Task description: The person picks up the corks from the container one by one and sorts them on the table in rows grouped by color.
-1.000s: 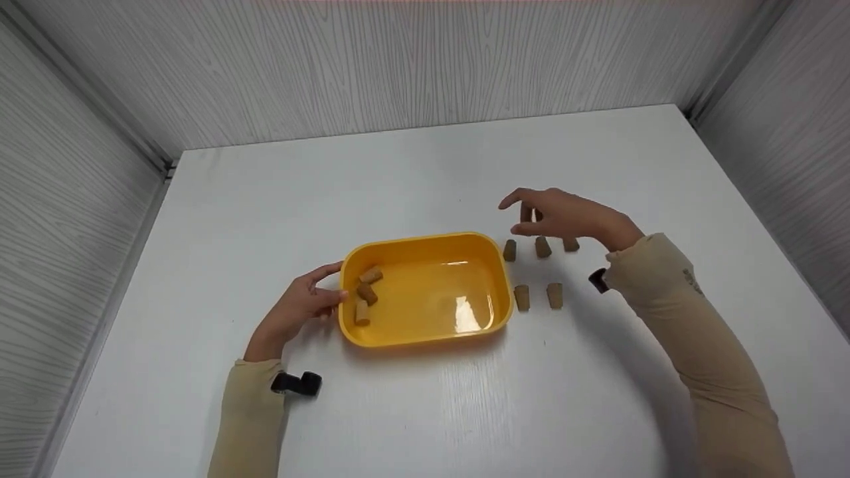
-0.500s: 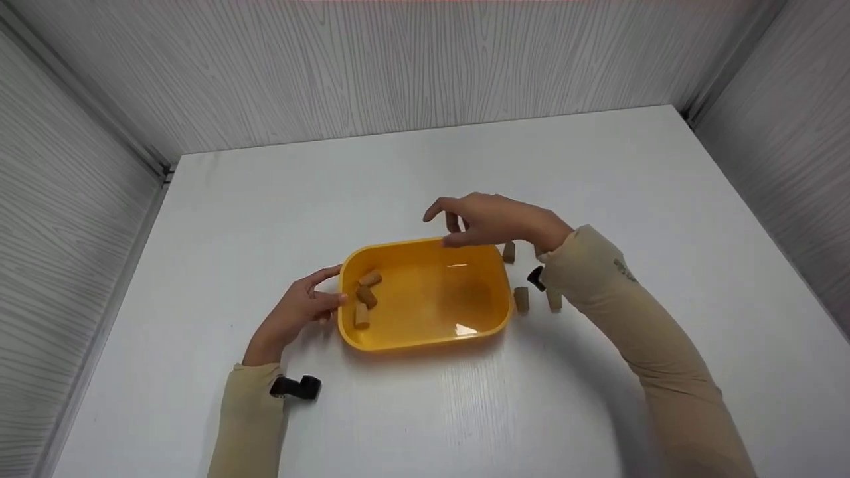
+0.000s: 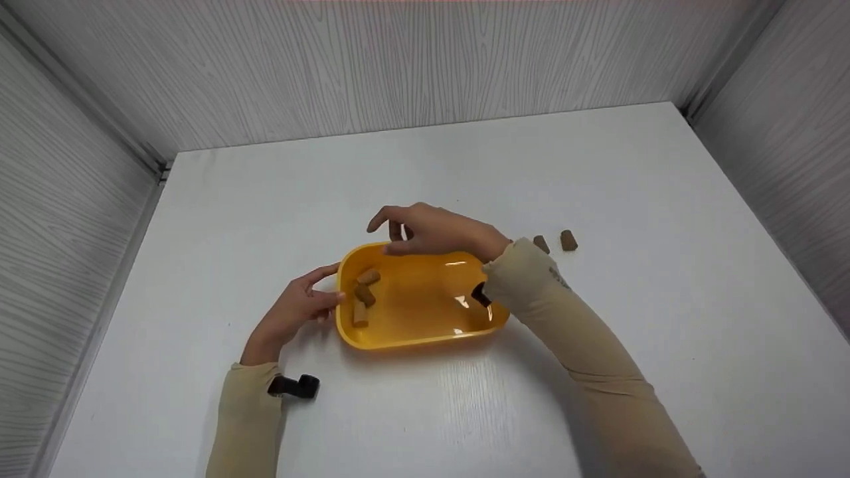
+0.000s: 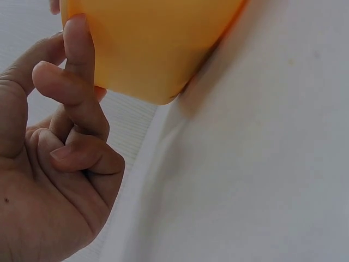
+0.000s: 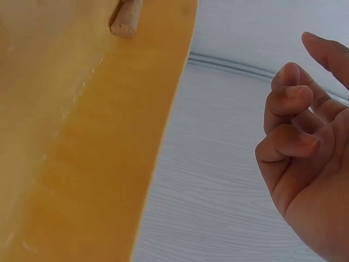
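Note:
A yellow plastic bin (image 3: 425,342) stands on the white table. My left hand (image 3: 295,311) grips its left end, with the thumb at the rim and fingertips against the outer wall, as the left wrist view shows. Inside, at that same end, lie three corks (image 3: 364,294) close together. Over the far rim hovers my right hand (image 3: 435,229), its fingers loosely bent and holding nothing. In the right wrist view this hand (image 5: 311,136) is beside the bin wall, apart from it, and one cork (image 5: 126,19) shows inside the bin.
Two more corks, one partly covered by the sleeve (image 3: 541,244) and one in full view (image 3: 568,240), lie on the table right of the bin. My right forearm (image 3: 584,352) crosses the bin's right end. Grey wood-grain panels (image 3: 425,66) enclose the table.
My right hand has moved left from above the corks on the table to the bin's far rim. Its forearm now hides several of those corks. The left hand keeps its hold on the bin.

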Demonstrator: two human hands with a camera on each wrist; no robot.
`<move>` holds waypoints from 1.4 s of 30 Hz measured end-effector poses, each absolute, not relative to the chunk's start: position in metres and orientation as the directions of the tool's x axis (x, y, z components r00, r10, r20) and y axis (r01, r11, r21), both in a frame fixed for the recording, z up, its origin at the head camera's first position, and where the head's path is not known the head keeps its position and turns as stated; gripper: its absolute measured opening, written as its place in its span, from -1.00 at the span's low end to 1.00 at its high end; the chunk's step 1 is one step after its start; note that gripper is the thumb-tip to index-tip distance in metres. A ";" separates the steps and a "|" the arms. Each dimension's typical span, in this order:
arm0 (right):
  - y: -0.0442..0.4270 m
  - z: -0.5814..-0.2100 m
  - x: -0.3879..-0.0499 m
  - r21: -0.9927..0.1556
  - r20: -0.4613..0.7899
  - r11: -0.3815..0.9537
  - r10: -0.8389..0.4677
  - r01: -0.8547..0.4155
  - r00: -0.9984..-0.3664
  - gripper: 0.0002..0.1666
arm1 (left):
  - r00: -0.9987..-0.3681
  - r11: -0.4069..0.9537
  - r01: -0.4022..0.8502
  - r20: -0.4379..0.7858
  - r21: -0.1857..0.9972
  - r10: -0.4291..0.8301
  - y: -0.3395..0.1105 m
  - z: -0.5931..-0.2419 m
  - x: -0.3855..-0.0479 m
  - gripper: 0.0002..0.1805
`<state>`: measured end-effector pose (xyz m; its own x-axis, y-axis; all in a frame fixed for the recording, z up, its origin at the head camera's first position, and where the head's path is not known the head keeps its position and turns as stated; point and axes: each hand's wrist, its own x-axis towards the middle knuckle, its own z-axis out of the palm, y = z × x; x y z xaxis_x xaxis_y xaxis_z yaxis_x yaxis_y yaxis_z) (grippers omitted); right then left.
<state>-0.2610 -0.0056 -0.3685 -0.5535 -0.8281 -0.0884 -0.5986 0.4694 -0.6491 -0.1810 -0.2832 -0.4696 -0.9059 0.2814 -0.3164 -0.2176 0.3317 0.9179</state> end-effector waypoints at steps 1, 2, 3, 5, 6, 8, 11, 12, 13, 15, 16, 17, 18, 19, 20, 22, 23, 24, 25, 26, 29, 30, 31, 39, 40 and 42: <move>-0.009 -0.372 -0.260 -0.661 -0.075 0.451 -0.835 -0.599 -0.546 -0.54 | -0.906 0.336 -0.218 -0.318 0.916 0.280 -0.283 -0.469 -0.181 -0.26; -0.013 -0.376 -0.259 -0.672 -0.066 0.437 -0.840 -0.598 -0.539 -0.54 | -0.906 0.338 -0.221 -0.321 0.915 0.277 -0.283 -0.468 -0.181 -0.26; -0.017 -0.380 -0.258 -0.681 -0.061 0.426 -0.844 -0.596 -0.533 -0.53 | -0.906 0.337 -0.222 -0.322 0.915 0.276 -0.283 -0.468 -0.181 -0.26; -0.025 -0.387 -0.256 -0.697 -0.073 0.420 -0.848 -0.581 -0.525 -0.51 | -0.906 0.335 -0.221 -0.320 0.916 0.276 -0.283 -0.467 -0.181 -0.27; -0.029 -0.391 -0.254 -0.701 -0.084 0.423 -0.848 -0.574 -0.523 -0.51 | -0.907 0.333 -0.216 -0.315 0.918 0.278 -0.282 -0.467 -0.180 -0.27; -0.035 -0.399 -0.253 -0.702 -0.113 0.438 -0.847 -0.562 -0.519 -0.49 | -0.909 0.327 -0.208 -0.306 0.922 0.283 -0.282 -0.467 -0.179 -0.27; -0.040 -0.408 -0.251 -0.700 -0.160 0.461 -0.845 -0.544 -0.510 -0.49 | -0.911 0.322 -0.189 -0.288 0.928 0.294 -0.280 -0.468 -0.179 -0.27; -0.041 -0.411 -0.250 -0.698 -0.166 0.462 -0.848 -0.547 -0.503 -0.50 | -0.911 0.320 -0.184 -0.283 0.930 0.300 -0.280 -0.468 -0.178 -0.27; -0.042 -0.414 -0.250 -0.696 -0.175 0.464 -0.850 -0.547 -0.497 -0.50 | -0.912 0.320 -0.184 -0.283 0.929 0.298 -0.280 -0.469 -0.179 -0.27; -0.045 -0.419 -0.250 -0.688 -0.189 0.468 -0.853 -0.554 -0.486 -0.52 | -0.912 0.320 -0.187 -0.285 0.929 0.294 -0.279 -0.469 -0.179 -0.27; -0.046 -0.421 -0.249 -0.681 -0.201 0.476 -0.853 -0.557 -0.482 -0.54 | -0.913 0.320 -0.190 -0.287 0.928 0.291 -0.279 -0.469 -0.179 -0.27; -0.047 -0.423 -0.249 -0.669 -0.213 0.484 -0.852 -0.564 -0.478 -0.55 | -0.913 0.319 -0.194 -0.290 0.927 0.287 -0.279 -0.468 -0.179 -0.27; -0.048 -0.425 -0.248 -0.656 -0.228 0.495 -0.850 -0.570 -0.475 -0.56 | -0.913 0.320 -0.200 -0.294 0.926 0.282 -0.279 -0.468 -0.179 -0.27; -0.049 -0.427 -0.248 -0.641 -0.245 0.507 -0.846 -0.576 -0.473 -0.58 | -0.914 0.317 -0.206 -0.298 0.926 0.276 -0.278 -0.468 -0.178 -0.28; -0.051 -0.428 -0.247 -0.627 -0.263 0.518 -0.843 -0.581 -0.468 -0.58 | -0.913 0.316 -0.207 -0.299 0.926 0.278 -0.279 -0.467 -0.178 -0.27; -0.053 -0.430 -0.246 -0.601 -0.298 0.540 -0.836 -0.590 -0.461 -0.59 | -0.912 0.316 -0.211 -0.303 0.925 0.277 -0.279 -0.467 -0.178 -0.27; -0.054 -0.431 -0.245 -0.589 -0.310 0.546 -0.833 -0.595 -0.458 -0.59 | -0.911 0.317 -0.214 -0.306 0.924 0.275 -0.278 -0.467 -0.178 -0.27; -0.054 -0.431 -0.244 -0.581 -0.317 0.548 -0.833 -0.601 -0.453 -0.59 | -0.911 0.319 -0.217 -0.309 0.923 0.274 -0.278 -0.467 -0.178 -0.27; -0.055 -0.432 -0.244 -0.576 -0.324 0.548 -0.834 -0.606 -0.446 -0.59 | -0.910 0.321 -0.219 -0.312 0.921 0.272 -0.278 -0.467 -0.178 -0.27; -0.055 -0.433 -0.243 -0.574 -0.329 0.547 -0.835 -0.610 -0.440 -0.59 | -0.910 0.323 -0.220 -0.313 0.921 0.273 -0.279 -0.468 -0.178 -0.27; -0.056 -0.434 -0.242 -0.570 -0.342 0.544 -0.838 -0.615 -0.425 -0.60 | -0.910 0.328 -0.221 -0.315 0.919 0.269 -0.279 -0.468 -0.178 -0.28; -0.056 -0.435 -0.241 -0.571 -0.344 0.543 -0.839 -0.616 -0.421 -0.60 | -0.909 0.331 -0.218 -0.314 0.918 0.273 -0.279 -0.468 -0.178 -0.27; -0.056 -0.436 -0.241 -0.572 -0.346 0.542 -0.840 -0.616 -0.418 -0.59 | -0.909 0.333 -0.215 -0.312 0.918 0.276 -0.279 -0.469 -0.178 -0.26; -0.061 -0.443 -0.244 -0.555 -0.342 0.504 -0.863 -0.662 -0.371 -0.68 | -0.911 0.304 -0.211 -0.300 0.929 0.284 -0.279 -0.469 -0.178 -0.24; -0.062 -0.444 -0.244 -0.548 -0.343 0.503 -0.864 -0.669 -0.369 -0.68 | -0.911 0.300 -0.209 -0.297 0.931 0.287 -0.279 -0.469 -0.178 -0.25; -0.063 -0.445 -0.245 -0.529 -0.344 0.504 -0.863 -0.683 -0.371 -0.67 | -0.912 0.290 -0.203 -0.289 0.935 0.291 -0.279 -0.468 -0.178 -0.25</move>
